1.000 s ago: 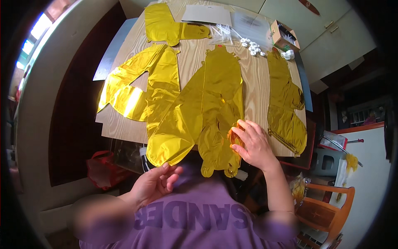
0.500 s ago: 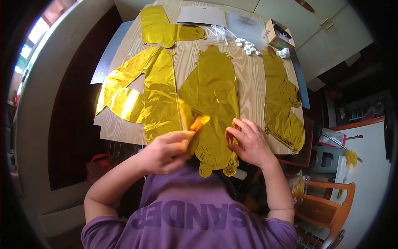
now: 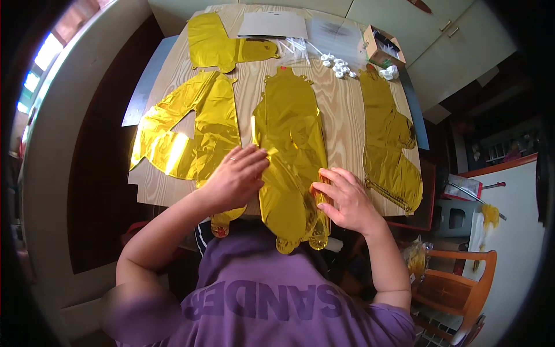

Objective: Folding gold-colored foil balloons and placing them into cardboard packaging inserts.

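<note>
Middle gold foil piece (image 3: 286,115) is lying lengthwise on the wood-grain table (image 3: 343,133), between a left foil piece (image 3: 215,127) and a right foil piece (image 3: 388,139); its lower end is overhanging the near edge. Left hand (image 3: 234,176) is resting palm-down at its left side, fingers outstretched and close together, gripping nothing that I'm seeing. Right hand (image 3: 347,199) is bending over the right edge, fingers and thumb slightly apart; can't tell if they're pinching or just pinning.

Reads to me as laying a fold flat. Doing it well: keep the right edge anchored, square the flap to the long side, sweep pressure outward, go light on the bottom tabs (image 3: 286,246), mind the unsupported overhang.

Foil is looking thin, slick, crease-prone: glare is bouncing off the left piece, fine wrinkles are running through all three. Middle outline is long, with small nubs around the top. White rings (image 3: 338,67) and slim white sticks (image 3: 296,48) are lying beyond.
</note>
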### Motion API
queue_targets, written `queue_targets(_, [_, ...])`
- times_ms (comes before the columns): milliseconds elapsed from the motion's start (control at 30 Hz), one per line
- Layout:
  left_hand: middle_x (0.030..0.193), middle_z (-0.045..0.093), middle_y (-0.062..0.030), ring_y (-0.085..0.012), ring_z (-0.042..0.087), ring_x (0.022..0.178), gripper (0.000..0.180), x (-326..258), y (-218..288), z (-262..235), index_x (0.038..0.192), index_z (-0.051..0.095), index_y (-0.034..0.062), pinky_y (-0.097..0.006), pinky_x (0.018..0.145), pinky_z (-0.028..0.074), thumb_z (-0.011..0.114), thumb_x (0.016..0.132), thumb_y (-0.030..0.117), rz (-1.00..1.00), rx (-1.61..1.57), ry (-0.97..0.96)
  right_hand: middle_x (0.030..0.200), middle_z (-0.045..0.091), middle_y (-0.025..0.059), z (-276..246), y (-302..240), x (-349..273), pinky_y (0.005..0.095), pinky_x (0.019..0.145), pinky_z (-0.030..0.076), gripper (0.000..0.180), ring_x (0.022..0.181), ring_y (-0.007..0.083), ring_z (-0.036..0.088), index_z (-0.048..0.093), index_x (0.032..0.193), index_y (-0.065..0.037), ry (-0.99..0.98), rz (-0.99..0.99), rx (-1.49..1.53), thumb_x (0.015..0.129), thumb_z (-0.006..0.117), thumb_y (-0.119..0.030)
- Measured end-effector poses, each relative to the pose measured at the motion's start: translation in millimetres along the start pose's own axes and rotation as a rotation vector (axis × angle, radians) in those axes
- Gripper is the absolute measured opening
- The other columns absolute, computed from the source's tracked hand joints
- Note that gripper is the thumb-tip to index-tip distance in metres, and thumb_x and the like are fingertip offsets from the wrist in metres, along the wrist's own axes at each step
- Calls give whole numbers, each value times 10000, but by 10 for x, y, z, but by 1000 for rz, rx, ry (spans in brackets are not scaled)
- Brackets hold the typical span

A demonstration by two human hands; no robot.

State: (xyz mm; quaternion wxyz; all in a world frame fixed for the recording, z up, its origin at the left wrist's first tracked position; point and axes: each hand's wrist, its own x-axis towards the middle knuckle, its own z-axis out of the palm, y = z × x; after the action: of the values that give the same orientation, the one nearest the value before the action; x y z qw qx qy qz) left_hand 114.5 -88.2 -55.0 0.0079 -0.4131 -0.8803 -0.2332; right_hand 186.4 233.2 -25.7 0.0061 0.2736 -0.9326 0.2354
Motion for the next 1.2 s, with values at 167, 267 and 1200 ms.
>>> queue_targets(167, [1559, 428, -147, -357, 299, 1498, 614, 239, 109, 201, 1429, 535, 56, -543, 1216, 235, 631, 935, 408, 88, 136, -75, 1343, 608, 139, -11, 70, 44, 435, 1070, 441, 369, 1282, 356, 509, 682, 1203, -45, 15, 10, 44, 873, 736, -199])
queue_targets(267, [1582, 395, -145, -371, 262, 1510, 635, 330, 144, 232, 1451, 516, 63, -552, 1216, 225, 614, 943, 432, 127, 146, -60, 1323, 630, 123, 9, 130, 48, 434, 1059, 450, 372, 1256, 347, 530, 675, 1196, -47, 37, 10, 55, 870, 745, -211])
queue_targets(1200, [1439, 497, -188, -384, 470, 1357, 608, 292, -44, 91, 1378, 551, 61, -539, 1170, 327, 745, 848, 289, 44, -15, 95, 1282, 579, 146, 654, -848, 323, 431, 985, 434, 473, 1146, 308, 532, 626, 1217, -10, 78, -42, -123, 823, 766, -230])
